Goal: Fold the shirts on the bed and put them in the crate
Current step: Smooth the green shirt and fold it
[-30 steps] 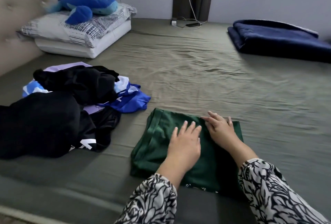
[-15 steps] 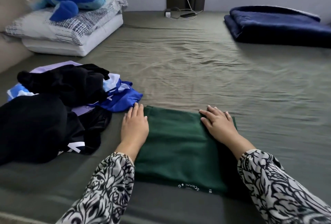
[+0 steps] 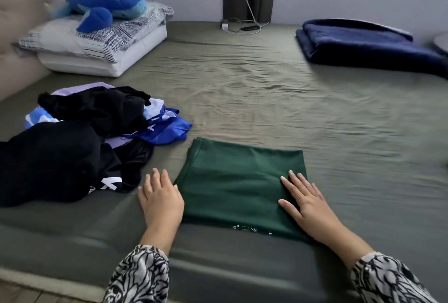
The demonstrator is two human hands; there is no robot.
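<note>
Green shirt (image 3: 240, 181) lies folded at the bed's (image 3: 266, 99) near edge. Left hand (image 3: 161, 201) flat beside it, right hand (image 3: 308, 203) flat on it; neither grips. Soft, light, floppy: best lifted under both side edges.

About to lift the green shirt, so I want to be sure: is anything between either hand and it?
Nothing visible. The right hand lies flat on the green shirt; the left hand is at its left edge.

Green shirt folded, more shirts heaped

The green shirt (image 3: 238, 181) lies flat as a neat rectangle on the bed (image 3: 266, 99) before me; unfolded black, blue and lilac shirts (image 3: 80, 138) lie heaped just left.
</note>
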